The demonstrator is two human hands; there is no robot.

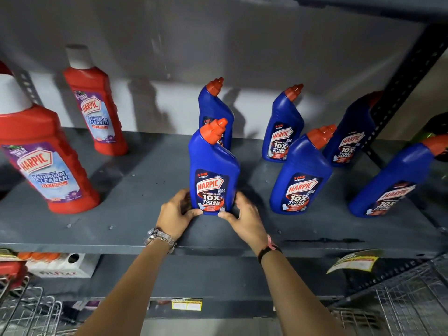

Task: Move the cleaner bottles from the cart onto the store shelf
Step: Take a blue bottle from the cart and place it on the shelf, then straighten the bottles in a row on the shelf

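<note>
A blue cleaner bottle (213,170) with an orange cap stands upright near the front of the grey shelf (145,229). My left hand (175,214) grips its base from the left and my right hand (244,215) grips it from the right. Several more blue bottles stand on the shelf: one directly behind it (214,103), one at the back (282,127), one to the right (300,173), one at the far right front (392,180) and one partly behind the upright post (351,132). Two red bathroom cleaner bottles stand at the left, a near one (41,154) and a far one (93,103).
A dark perforated shelf post (402,86) runs diagonally at the right. Wire cart baskets show at the bottom left (26,309) and bottom right (400,304). A white box (65,265) sits on the lower shelf. Yellow price tags (186,304) hang on the shelf edges.
</note>
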